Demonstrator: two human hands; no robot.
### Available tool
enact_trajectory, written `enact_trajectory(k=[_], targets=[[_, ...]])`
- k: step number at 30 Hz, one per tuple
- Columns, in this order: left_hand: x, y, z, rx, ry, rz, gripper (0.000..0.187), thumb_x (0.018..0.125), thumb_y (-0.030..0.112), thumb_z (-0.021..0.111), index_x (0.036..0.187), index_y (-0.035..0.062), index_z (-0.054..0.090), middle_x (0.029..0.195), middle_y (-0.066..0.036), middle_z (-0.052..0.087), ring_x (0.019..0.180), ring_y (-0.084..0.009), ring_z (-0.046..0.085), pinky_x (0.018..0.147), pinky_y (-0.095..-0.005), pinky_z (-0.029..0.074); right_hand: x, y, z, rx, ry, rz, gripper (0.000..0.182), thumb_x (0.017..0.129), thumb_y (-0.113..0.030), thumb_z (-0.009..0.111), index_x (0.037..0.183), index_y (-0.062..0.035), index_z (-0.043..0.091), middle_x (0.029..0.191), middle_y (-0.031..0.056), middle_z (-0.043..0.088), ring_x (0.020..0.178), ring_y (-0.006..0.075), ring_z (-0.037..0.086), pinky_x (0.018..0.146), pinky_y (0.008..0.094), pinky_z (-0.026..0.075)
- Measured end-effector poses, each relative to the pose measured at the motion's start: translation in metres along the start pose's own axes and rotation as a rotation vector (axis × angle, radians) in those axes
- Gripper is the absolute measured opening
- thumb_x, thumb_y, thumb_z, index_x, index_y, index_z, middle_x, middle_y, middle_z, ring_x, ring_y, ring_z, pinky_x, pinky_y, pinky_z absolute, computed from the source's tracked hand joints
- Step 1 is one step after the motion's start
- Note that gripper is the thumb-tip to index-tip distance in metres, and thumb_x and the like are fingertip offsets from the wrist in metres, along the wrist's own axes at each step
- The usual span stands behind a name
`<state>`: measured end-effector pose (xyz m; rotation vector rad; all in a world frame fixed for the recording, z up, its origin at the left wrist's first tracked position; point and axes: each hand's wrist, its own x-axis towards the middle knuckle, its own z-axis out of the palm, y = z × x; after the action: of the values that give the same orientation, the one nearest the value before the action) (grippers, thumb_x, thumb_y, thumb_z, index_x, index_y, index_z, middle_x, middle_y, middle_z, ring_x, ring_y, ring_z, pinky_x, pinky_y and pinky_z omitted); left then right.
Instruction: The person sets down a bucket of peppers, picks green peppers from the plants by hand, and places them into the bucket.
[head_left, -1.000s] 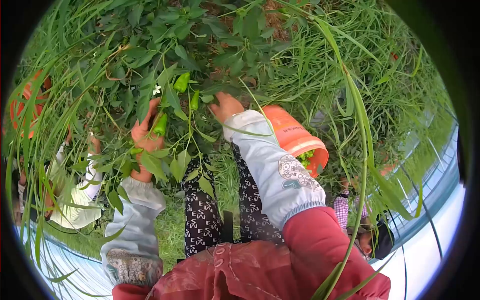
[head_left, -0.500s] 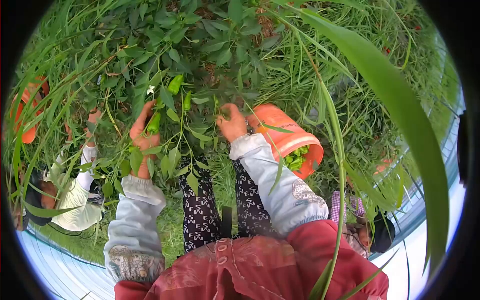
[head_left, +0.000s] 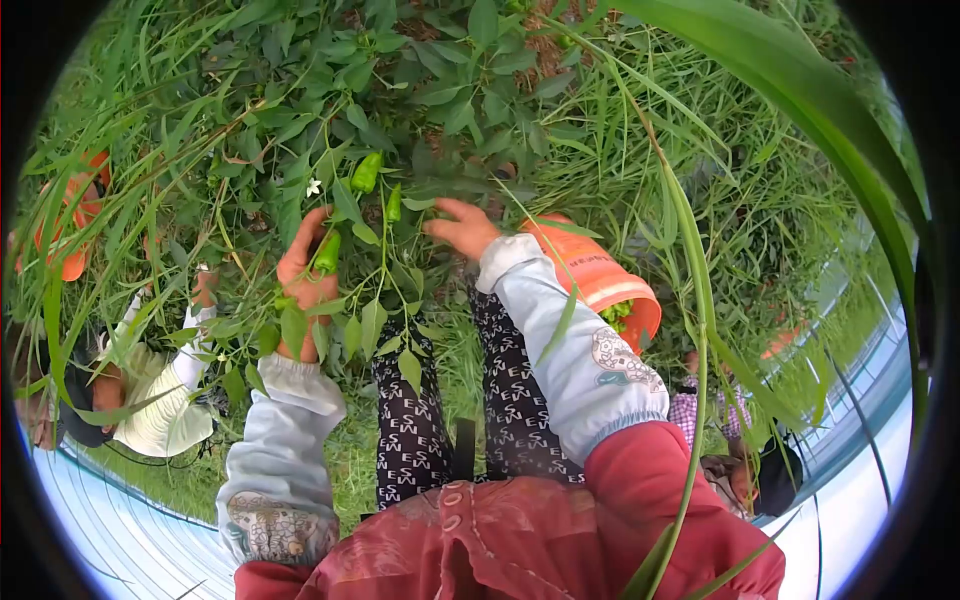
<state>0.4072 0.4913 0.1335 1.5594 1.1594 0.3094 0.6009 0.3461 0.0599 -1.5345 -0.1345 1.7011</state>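
Green peppers hang among leaves in front of me. My left hand (head_left: 308,282) is at the plant, its fingers curled behind a green pepper (head_left: 327,254); leaves hide part of the grip. Another pepper (head_left: 367,172) hangs above it, and a slimmer one (head_left: 394,203) is to the right, between my hands. My right hand (head_left: 465,229) reaches toward the stems with thumb and fingers apart and nothing between them. Beside my right wrist an orange bucket (head_left: 590,262) lies tilted, with green peppers (head_left: 617,315) inside.
Long grass blades (head_left: 700,250) cross the right side close to the camera. At the left, a person in a pale top (head_left: 165,405) is near another orange bucket (head_left: 75,225). Another person in a checked sleeve (head_left: 685,410) is at the lower right.
My right hand has opened its fingers and moved slightly up toward the slim pepper. My left hand stays by the same pepper. The whole view has shifted a little.
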Motion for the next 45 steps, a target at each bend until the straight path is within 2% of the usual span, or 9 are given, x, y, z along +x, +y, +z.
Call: enact_trajectory(k=[8, 20, 24, 28, 30, 32, 35, 43, 45], targets=[[-0.008, 0.011, 0.016, -0.221, 0.074, -0.105, 0.041, 0.080, -0.006, 0.058, 0.119, 0.0027, 0.053, 0.096, -0.004, 0.062, 0.082, -0.0085, 0.054, 0.079, -0.0213, 0.043, -0.002, -0.012, 0.007, 0.163, -0.088, 0.214, 0.044, 0.081, -0.014, 0.055, 0.124, -0.0080, 0.048, 0.096, 0.0042, 0.061, 0.076, 0.0136, 0.060, 0.054, 0.0257, 0.046], [-0.021, 0.033, 0.018, 0.100, -0.047, -0.055, 0.030, 0.086, 0.004, 0.055, 0.115, 0.0074, 0.056, 0.105, -0.010, 0.062, 0.096, -0.0190, 0.059, 0.084, -0.0277, 0.043, -0.092, -0.015, 0.029, 0.402, 0.082, 0.472, 0.026, 0.082, -0.013, 0.055, 0.106, -0.0040, 0.056, 0.090, 0.0037, 0.061, 0.076, 0.0138, 0.059, 0.055, 0.0323, 0.053], [-0.025, 0.037, 0.019, 0.182, -0.059, 0.035, 0.029, 0.083, 0.004, 0.055, 0.111, 0.0106, 0.059, 0.104, -0.012, 0.062, 0.095, -0.0255, 0.060, 0.082, -0.0307, 0.045, -0.117, -0.004, 0.014, 0.394, 0.297, 0.329, 0.017, 0.083, -0.013, 0.056, 0.095, -0.0015, 0.060, 0.081, 0.0064, 0.062, 0.069, 0.0164, 0.061, 0.055, 0.0306, 0.050], [-0.028, 0.044, 0.019, 0.403, -0.084, 0.158, 0.029, 0.078, 0.003, 0.056, 0.107, 0.0077, 0.060, 0.094, -0.016, 0.060, 0.086, -0.0327, 0.060, 0.076, -0.0330, 0.047, -0.147, -0.005, 0.003, -0.405, 0.473, -0.244, 0.018, 0.081, -0.013, 0.057, 0.093, -0.0008, 0.061, 0.074, 0.0113, 0.062, 0.066, 0.0214, 0.061, 0.059, 0.0330, 0.046], [-0.027, 0.043, 0.020, 0.477, -0.146, 0.195, 0.031, 0.075, 0.001, 0.055, 0.105, 0.0059, 0.060, 0.091, -0.016, 0.059, 0.083, -0.0343, 0.058, 0.073, -0.0355, 0.047, -0.154, -0.019, 0.002, -0.601, 0.524, -0.127, 0.019, 0.079, -0.017, 0.059, 0.092, -0.0030, 0.061, 0.072, 0.0160, 0.061, 0.064, 0.0266, 0.060, 0.059, 0.0347, 0.046], [-0.028, 0.046, 0.025, 0.489, -0.111, 0.253, 0.032, 0.072, -0.001, 0.055, 0.103, 0.0050, 0.058, 0.088, -0.014, 0.058, 0.082, -0.0349, 0.056, 0.071, -0.0379, 0.046, -0.160, -0.020, 0.000, -0.546, 0.528, 0.033, 0.020, 0.078, -0.020, 0.061, 0.090, -0.0042, 0.062, 0.072, 0.0182, 0.060, 0.064, 0.0312, 0.059, 0.059, 0.0362, 0.046], [-0.036, 0.045, 0.028, 0.440, -0.145, 0.176, 0.031, 0.067, -0.001, 0.057, 0.097, 0.0057, 0.058, 0.089, -0.013, 0.056, 0.084, -0.0340, 0.054, 0.071, -0.0394, 0.046, -0.172, -0.018, 0.003, -0.504, 0.580, -0.047, 0.010, 0.080, -0.009, 0.058, 0.082, 0.0010, 0.059, 0.066, 0.0076, 0.059, 0.059, 0.0111, 0.054, 0.055, 0.0266, 0.045], [-0.031, 0.042, 0.041, 0.604, -0.167, 0.470, 0.027, 0.069, 0.000, 0.058, 0.096, 0.0062, 0.056, 0.084, -0.012, 0.056, 0.076, -0.0323, 0.055, 0.066, -0.0385, 0.047, -0.182, -0.059, 0.003, 0.116, 0.545, -0.022, 0.020, 0.077, -0.014, 0.061, 0.092, -0.0016, 0.062, 0.088, 0.0135, 0.063, 0.085, 0.0158, 0.059, 0.075, 0.0273, 0.046], [-0.034, 0.035, 0.042, 0.559, -0.193, 0.427, 0.029, 0.070, 0.000, 0.057, 0.098, 0.0064, 0.055, 0.083, -0.012, 0.057, 0.076, -0.0331, 0.056, 0.066, -0.0388, 0.047, -0.151, -0.068, -0.003, -0.212, 0.407, -0.215, 0.020, 0.080, -0.015, 0.059, 0.095, -0.0021, 0.062, 0.092, 0.0144, 0.063, 0.089, 0.0163, 0.058, 0.078, 0.0265, 0.045]])
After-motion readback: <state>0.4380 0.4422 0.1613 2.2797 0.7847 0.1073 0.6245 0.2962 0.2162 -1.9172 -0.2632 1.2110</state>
